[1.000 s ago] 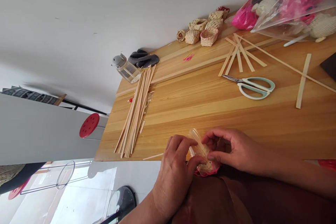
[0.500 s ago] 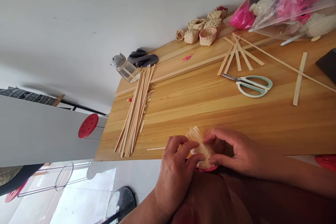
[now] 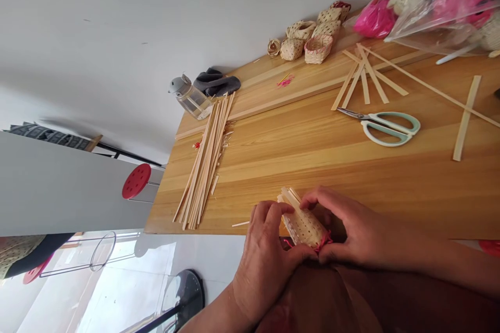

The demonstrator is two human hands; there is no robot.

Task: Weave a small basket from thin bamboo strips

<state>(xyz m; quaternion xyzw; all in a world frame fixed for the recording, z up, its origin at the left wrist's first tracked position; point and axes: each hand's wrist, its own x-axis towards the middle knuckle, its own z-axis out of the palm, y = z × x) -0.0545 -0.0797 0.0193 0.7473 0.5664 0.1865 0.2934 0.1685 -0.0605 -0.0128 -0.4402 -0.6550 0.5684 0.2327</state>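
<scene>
Small woven basket (image 3: 302, 226) is now turned more to the side than a moment before, and its pink thread (image 3: 322, 243) shows at the right end. Left hand (image 3: 265, 260) and right hand (image 3: 363, 223) both hold it in a narrow grip, pressing on the weave, just over the edge of the table (image 3: 390, 187). Loose pale strips (image 3: 203, 177) lie beyond the left hand; green-handled scissors (image 3: 385, 127) lie farther away, beyond the right hand.

Craft workroom: wooden bench (image 3: 297, 161) bearing cut bamboo strips (image 3: 203, 166), scissors (image 3: 380, 127) and small woven baskets (image 3: 318, 49); red stool (image 3: 136, 181) alongside.
</scene>
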